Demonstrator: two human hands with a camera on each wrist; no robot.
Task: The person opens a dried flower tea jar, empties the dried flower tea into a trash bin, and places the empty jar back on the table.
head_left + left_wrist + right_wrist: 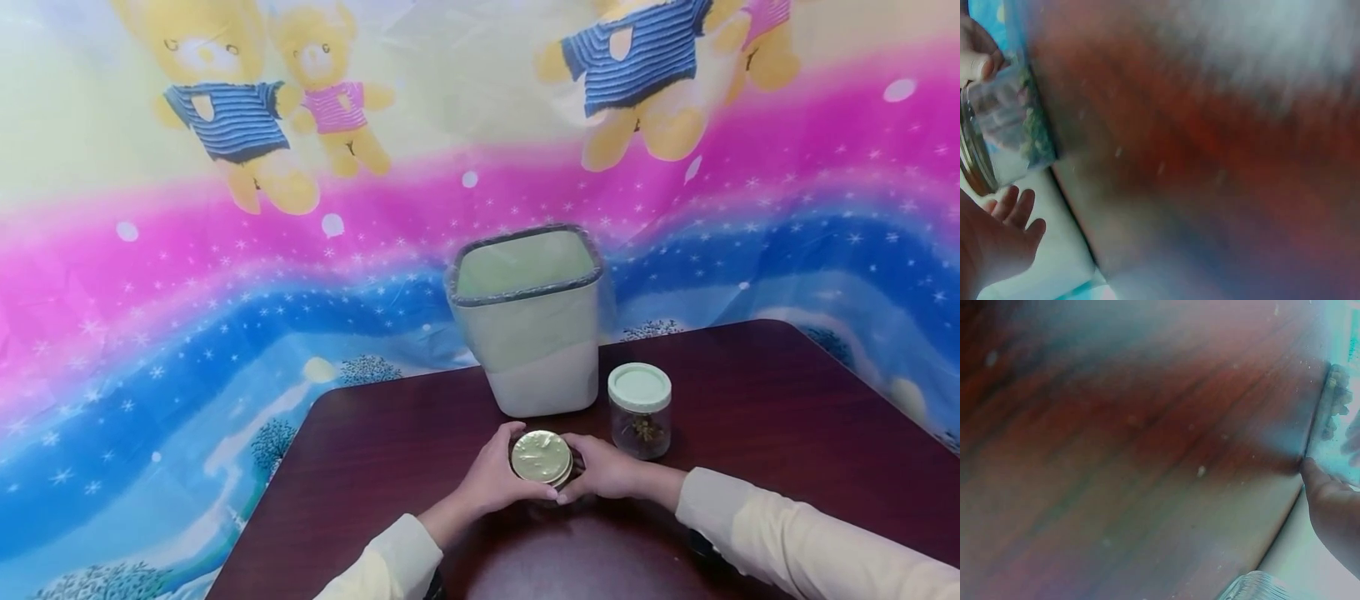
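A clear glass jar with a gold lid stands on the table between both hands. Greenish dried bits show through its glass in the left wrist view. On its left side, my left hand curves about the jar; the left wrist view shows its fingers spread loosely and a little apart from the glass. My right hand grips the jar from the right, its thumb against the glass near the lid. In the head view the two thumb tips nearly meet at the front. The right fingers' far side is partly hidden.
Behind the hands stands a white waste bin with a dark rim and a clear bag. A second jar with a pale green lid and brownish bits is right of it. The dark red table meets a printed cloth at the back.
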